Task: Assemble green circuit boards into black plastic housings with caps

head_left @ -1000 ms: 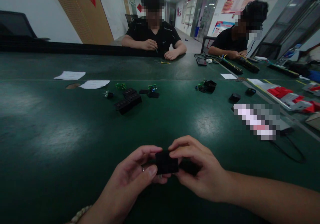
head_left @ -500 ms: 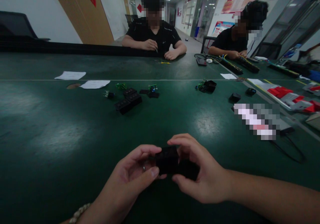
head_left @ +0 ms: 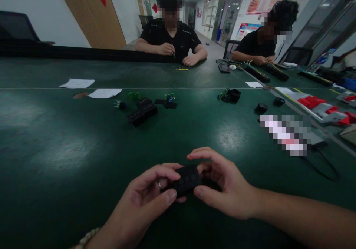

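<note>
the left hand (head_left: 151, 191) is holding a lettered black box (head_left: 189, 180) between its thumb and index finger. the right hand (head_left: 228, 188) is curving by the box's right end, its thumb sitting at the near corner and its index finger hovering apart; whether those fingers are gripping anything, i cannot tell. beyond the left fingertips, black cases (head_left: 143, 112) are lying on the green table (head_left: 105, 145) near a green circuit board (head_left: 134, 96); beyond the right fingertips, another black case (head_left: 261, 108) is resting.
</note>
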Action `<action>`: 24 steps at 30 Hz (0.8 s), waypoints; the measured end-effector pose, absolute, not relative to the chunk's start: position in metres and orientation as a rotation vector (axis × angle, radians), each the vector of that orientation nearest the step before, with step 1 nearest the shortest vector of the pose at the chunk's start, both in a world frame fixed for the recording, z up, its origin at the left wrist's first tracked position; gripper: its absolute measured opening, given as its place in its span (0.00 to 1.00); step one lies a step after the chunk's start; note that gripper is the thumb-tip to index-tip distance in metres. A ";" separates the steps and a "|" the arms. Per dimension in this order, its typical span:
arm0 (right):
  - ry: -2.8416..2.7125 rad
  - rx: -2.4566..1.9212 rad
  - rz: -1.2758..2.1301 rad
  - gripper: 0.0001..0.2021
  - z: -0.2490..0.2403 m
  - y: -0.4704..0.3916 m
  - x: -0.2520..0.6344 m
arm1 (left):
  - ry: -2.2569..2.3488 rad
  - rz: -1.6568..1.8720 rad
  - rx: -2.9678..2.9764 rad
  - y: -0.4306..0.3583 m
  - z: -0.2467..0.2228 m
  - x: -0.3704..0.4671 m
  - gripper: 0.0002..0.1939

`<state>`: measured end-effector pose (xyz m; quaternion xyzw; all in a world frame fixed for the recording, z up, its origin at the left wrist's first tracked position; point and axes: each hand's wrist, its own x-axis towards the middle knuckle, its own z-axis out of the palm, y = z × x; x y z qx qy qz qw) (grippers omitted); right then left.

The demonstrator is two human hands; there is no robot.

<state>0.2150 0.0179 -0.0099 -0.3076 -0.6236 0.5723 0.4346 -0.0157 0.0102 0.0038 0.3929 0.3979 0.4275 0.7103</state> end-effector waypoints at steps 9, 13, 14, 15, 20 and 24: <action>-1.567 -0.739 1.350 0.26 -0.006 0.018 0.213 | 0.764 0.958 0.885 0.011 -0.003 -0.015 0.20; -1.581 -0.730 1.317 0.27 -0.006 0.019 0.213 | 0.692 0.950 0.874 0.014 -0.005 -0.014 0.22; -1.582 -0.725 1.312 0.27 -0.006 0.019 0.213 | 0.697 0.952 0.871 0.014 -0.005 -0.014 0.23; -1.585 -0.720 1.309 0.28 -0.006 0.019 0.213 | 0.709 0.956 0.868 0.015 -0.006 -0.014 0.23; -1.591 -0.724 1.322 0.30 -0.006 0.018 0.212 | 0.757 0.988 0.894 0.016 -0.012 -0.016 0.22; -1.521 -0.762 1.418 0.30 -0.008 0.020 0.212 | 0.830 0.983 0.870 0.014 -0.006 -0.014 0.22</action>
